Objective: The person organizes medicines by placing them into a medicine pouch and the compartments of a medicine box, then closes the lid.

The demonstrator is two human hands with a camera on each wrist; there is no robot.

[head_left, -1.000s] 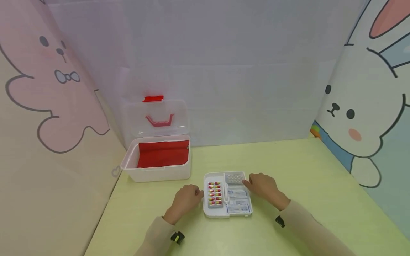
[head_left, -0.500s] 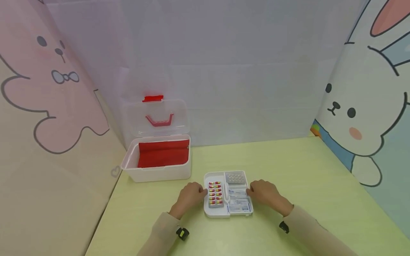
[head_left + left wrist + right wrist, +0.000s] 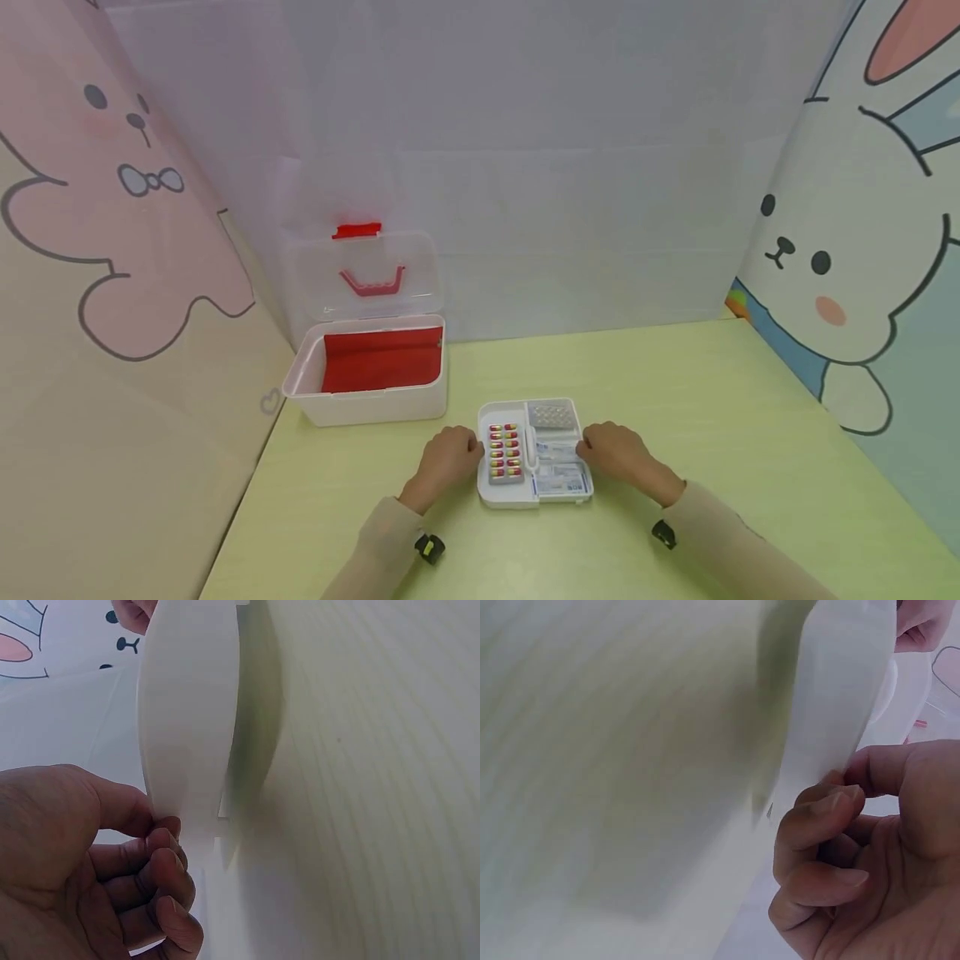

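Note:
A small white medicine case (image 3: 513, 497) lies unfolded flat, its inside facing up. Its left half holds a blister pack of red and yellow capsules (image 3: 505, 454). On the right are a silver blister pack (image 3: 551, 416) and blue-white sachets (image 3: 561, 479). My left hand (image 3: 447, 457) pinches the left edge between thumb and index finger, as the left wrist view shows. At the opposite edge, my right hand (image 3: 622, 454) pinches the rim; its other fingers curl below in the right wrist view. Both wrist views show the case's plain white side wall (image 3: 187, 705) beside the tabletop.
A white storage box (image 3: 367, 407) with a red lining (image 3: 382, 360) stands behind to the left, its clear lid (image 3: 420, 275) raised against the back sheet. Cartoon-printed panels flank the pale yellow table (image 3: 637, 367).
My left hand has moved slightly right onto the case's left edge. The right hand has slid nearer to me along the right edge. The case has hardly shifted.

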